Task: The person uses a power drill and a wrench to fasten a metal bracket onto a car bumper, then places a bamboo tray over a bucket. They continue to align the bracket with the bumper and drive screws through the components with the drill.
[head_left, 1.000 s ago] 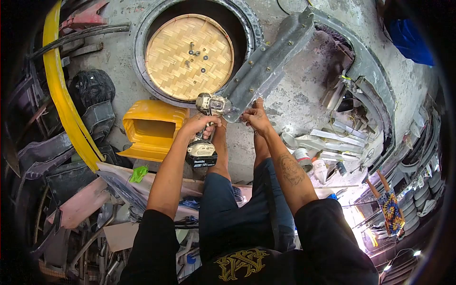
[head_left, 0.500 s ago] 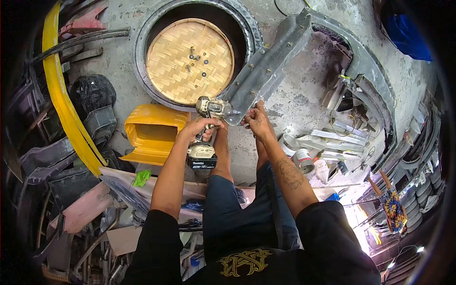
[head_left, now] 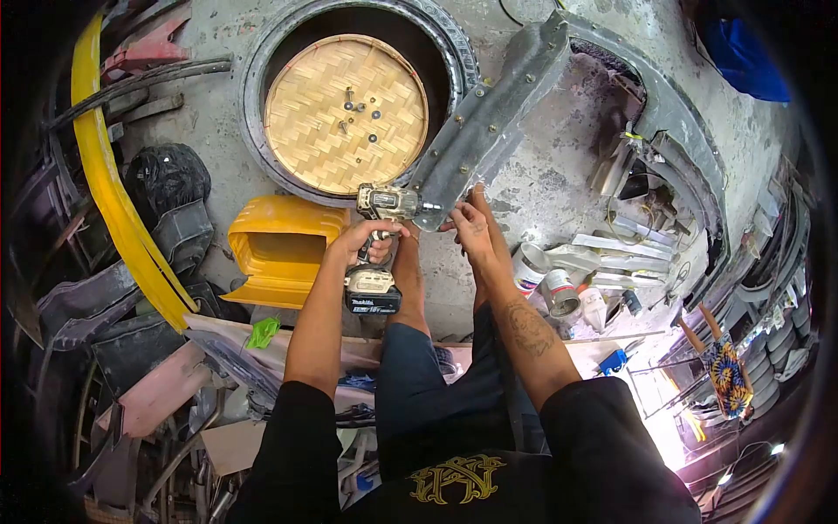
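Observation:
My left hand (head_left: 373, 240) is closed round the grip of a cordless impact driver (head_left: 387, 203) with a Makita battery underneath. The driver's nose points right, at the near end of a long dark grey moulded part (head_left: 476, 131) with bolts along its flanges. On the other side of that end, my right hand (head_left: 472, 231) has its fingers pinched together by the edge; what they hold is hidden. Left of the part, a round woven bamboo tray (head_left: 305, 131) carries several loose bolts and washers (head_left: 360, 106). It rests on a tyre (head_left: 255, 105).
A yellow moulded piece (head_left: 284, 293) stands left of my legs. Cans (head_left: 561, 293), a white bottle (head_left: 594, 310) and pale strips (head_left: 624, 258) lie right. A long yellow strip (head_left: 113, 196) and piled panels (head_left: 161, 389) line the left. Another person (head_left: 724, 375) is far right.
The view has shifted slightly. My right hand's fingers have changed position a little at the part's edge, while the driver stays at nearly the same spot in my left hand.

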Demonstrator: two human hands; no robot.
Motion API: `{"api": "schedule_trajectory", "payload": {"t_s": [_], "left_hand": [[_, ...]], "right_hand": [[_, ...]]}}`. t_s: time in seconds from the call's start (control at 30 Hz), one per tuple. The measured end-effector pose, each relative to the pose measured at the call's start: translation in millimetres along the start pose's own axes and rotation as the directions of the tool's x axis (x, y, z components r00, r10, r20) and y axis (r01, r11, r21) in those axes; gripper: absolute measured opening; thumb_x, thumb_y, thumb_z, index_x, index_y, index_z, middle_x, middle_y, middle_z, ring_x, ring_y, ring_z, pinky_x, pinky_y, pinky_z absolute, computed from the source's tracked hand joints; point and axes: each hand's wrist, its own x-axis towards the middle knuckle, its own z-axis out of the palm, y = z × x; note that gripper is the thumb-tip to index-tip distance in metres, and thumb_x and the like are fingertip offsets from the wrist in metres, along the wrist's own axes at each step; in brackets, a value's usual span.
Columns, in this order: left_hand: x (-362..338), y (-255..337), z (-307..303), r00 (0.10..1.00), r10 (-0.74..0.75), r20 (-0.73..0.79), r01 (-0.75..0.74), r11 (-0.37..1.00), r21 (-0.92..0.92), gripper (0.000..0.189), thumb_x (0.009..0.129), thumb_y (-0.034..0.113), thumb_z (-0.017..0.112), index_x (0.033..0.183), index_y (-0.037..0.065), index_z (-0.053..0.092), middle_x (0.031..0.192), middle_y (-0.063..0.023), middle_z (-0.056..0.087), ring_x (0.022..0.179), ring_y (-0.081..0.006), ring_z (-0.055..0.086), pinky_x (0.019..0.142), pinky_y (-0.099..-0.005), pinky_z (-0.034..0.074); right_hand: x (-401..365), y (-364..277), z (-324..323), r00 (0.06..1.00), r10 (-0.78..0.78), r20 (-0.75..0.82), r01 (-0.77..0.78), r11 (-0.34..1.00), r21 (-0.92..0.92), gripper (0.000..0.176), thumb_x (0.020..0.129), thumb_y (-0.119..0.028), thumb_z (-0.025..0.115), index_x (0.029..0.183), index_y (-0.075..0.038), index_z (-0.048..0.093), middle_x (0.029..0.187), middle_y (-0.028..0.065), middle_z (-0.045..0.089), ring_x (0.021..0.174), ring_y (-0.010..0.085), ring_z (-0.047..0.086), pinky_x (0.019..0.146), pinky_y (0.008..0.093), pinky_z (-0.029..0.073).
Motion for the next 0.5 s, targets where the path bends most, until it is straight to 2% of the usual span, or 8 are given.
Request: {"api": "schedule_trajectory", "payload": {"t_s": [0.07,0.13,0.27,0.37,0.47,0.5], "left_hand": [[1.5,-1.1,-2.1,1.000,0.004,0.024,-0.004,1.000,-0.005,0.032,0.097,0.030,0.057,0.113,0.002,0.061,0.050,0.0064,0.033,0.039,-0.0049,0.031,0.038,-0.0233,0.029],[0.6,-2.2,-3.1,0.999,0.009,0.042,-0.008,1.000,-0.012,0.032,0.097,0.030,0.056,0.113,0.002,0.060,0.050,0.0064,0.033,0.039,-0.0048,0.031,0.038,-0.0233,0.029],[3.0,-8.6,-9.9,0.996,0.026,0.081,-0.022,0.999,-0.050,0.033,0.098,0.031,0.054,0.114,0.002,0.060,0.050,0.0064,0.034,0.039,-0.0045,0.031,0.038,-0.0230,0.029],[1.6,-12.1,-12.8,0.994,0.058,0.096,-0.051,0.995,-0.081,0.033,0.099,0.031,0.053,0.114,0.002,0.060,0.051,0.0063,0.034,0.039,-0.0045,0.031,0.038,-0.0229,0.029],[-6.4,-17.2,-17.5,0.989,0.120,0.085,-0.108,0.985,-0.133,0.033,0.099,0.031,0.052,0.115,0.002,0.059,0.051,0.0058,0.033,0.039,-0.0048,0.032,0.038,-0.0232,0.030],[-11.6,-16.9,-18.1,0.984,0.160,0.082,-0.144,0.974,-0.173,0.033,0.099,0.030,0.052,0.115,0.002,0.058,0.051,0.0055,0.033,0.039,-0.0050,0.032,0.038,-0.0235,0.030]], "right_hand": [[2.2,-2.7,0.1,0.998,-0.043,-0.052,0.042,0.999,-0.028,0.038,0.090,-0.022,0.067,0.119,0.001,0.060,0.081,0.0095,0.070,0.058,0.0123,0.062,0.049,0.0240,0.040],[2.6,-13.6,-0.7,0.998,0.046,-0.036,-0.051,0.988,-0.149,0.037,0.088,-0.026,0.071,0.111,0.002,0.060,0.079,0.0100,0.070,0.056,0.0140,0.062,0.050,0.0255,0.039],[7.5,-13.7,-5.2,0.999,0.044,-0.004,-0.044,0.991,-0.125,0.038,0.087,-0.028,0.074,0.105,0.002,0.060,0.081,0.0116,0.069,0.060,0.0150,0.065,0.050,0.0256,0.041],[8.6,-14.3,-6.6,0.999,0.053,0.009,-0.052,0.995,-0.091,0.039,0.086,-0.030,0.075,0.107,0.000,0.060,0.087,0.0080,0.069,0.063,0.0145,0.068,0.043,0.0216,0.037],[8.5,-14.5,-0.8,1.000,-0.004,-0.005,0.003,0.990,-0.144,0.041,0.084,-0.029,0.078,0.103,0.003,0.059,0.085,0.0096,0.068,0.061,0.0164,0.067,0.043,0.0226,0.039],[11.7,-10.6,0.9,0.999,-0.013,-0.047,0.006,0.987,-0.162,0.042,0.082,-0.028,0.080,0.100,0.003,0.060,0.083,0.0105,0.067,0.060,0.0173,0.067,0.046,0.0264,0.045]]}}
